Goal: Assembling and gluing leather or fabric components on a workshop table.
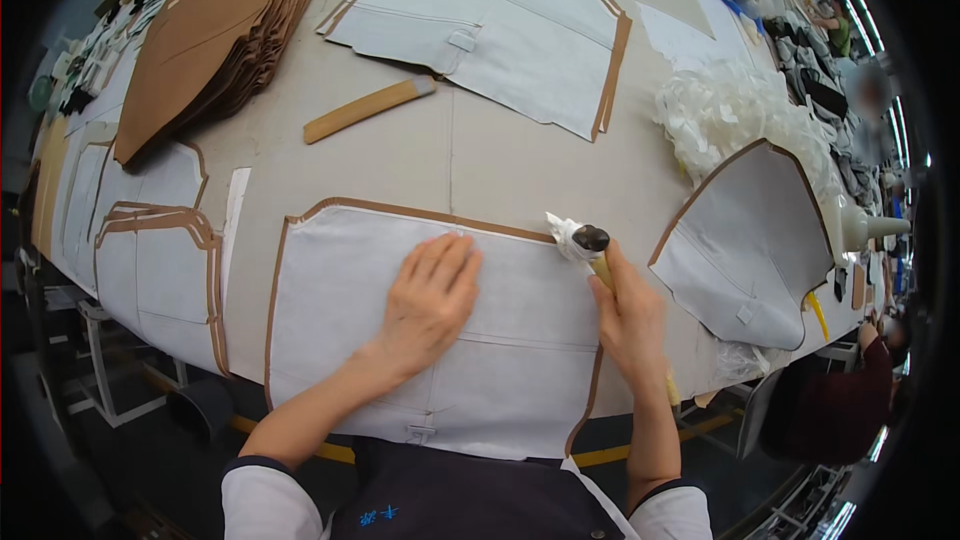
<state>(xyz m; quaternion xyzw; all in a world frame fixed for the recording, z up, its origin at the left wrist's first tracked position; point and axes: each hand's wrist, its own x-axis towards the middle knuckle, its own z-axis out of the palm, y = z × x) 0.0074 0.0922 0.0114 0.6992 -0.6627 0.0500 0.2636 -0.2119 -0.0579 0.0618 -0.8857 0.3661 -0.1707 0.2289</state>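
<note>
Currently, the left hand (430,295) lies flat, fingers extended and gripping nothing, on a brown-edged white panel (520,365) at the near edge of the table (380,170), while the right hand (633,325) curls its fingers around a wooden-handled hammer (589,238).

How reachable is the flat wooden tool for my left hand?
Likely yes: your left hand rests, seemingly empty, on the pale panel, with only tabletop between that and the flat wooden tool.
</note>
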